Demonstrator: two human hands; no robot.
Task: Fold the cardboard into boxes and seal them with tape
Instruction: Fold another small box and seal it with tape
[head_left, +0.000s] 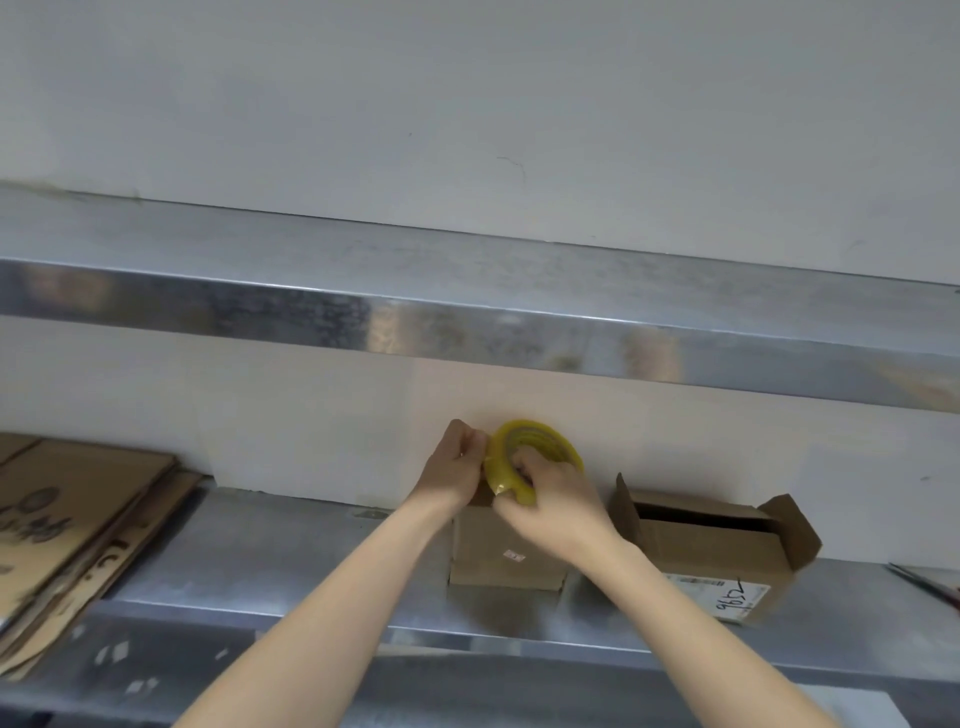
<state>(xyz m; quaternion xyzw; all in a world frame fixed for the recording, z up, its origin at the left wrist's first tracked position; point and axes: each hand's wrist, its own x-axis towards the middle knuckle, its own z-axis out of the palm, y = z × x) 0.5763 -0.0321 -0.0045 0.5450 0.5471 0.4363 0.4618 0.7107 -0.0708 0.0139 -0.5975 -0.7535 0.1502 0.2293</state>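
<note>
A pale wall (467, 104) fills the whole upper half of the view, from nine o'clock round to three. Across it runs a long steel shelf (519, 322), slanting down toward three o'clock. Below that lies the steel worktable (270, 566), spanning the lower part of the view from eight o'clock to four. At nine o'clock on the table, a stack of flattened cardboard (67, 519) lies with dark printing on its top sheet. At four o'clock sits an open box (727, 545) on its side, flaps splayed, with a white label bearing handwritten digits on its near face. Just left of it, close to six o'clock from the view's centre, stands a smaller folded box (498, 551) with a small white sticker on its front; it rests on the table directly beneath the hands. The right hand (556, 499) is clasped around a yellowish roll of tape (535, 447), fingers curled through its core, holding it just above the small box's top. The left hand (457, 462), at nine o'clock of the roll and touching it, is pinched closed at the roll's edge, seemingly on the tape's free end, though the strip itself is too faint to make out. At the far three o'clock edge a thin dark tool (930, 582) lies on the table, too cropped to identify.
</note>
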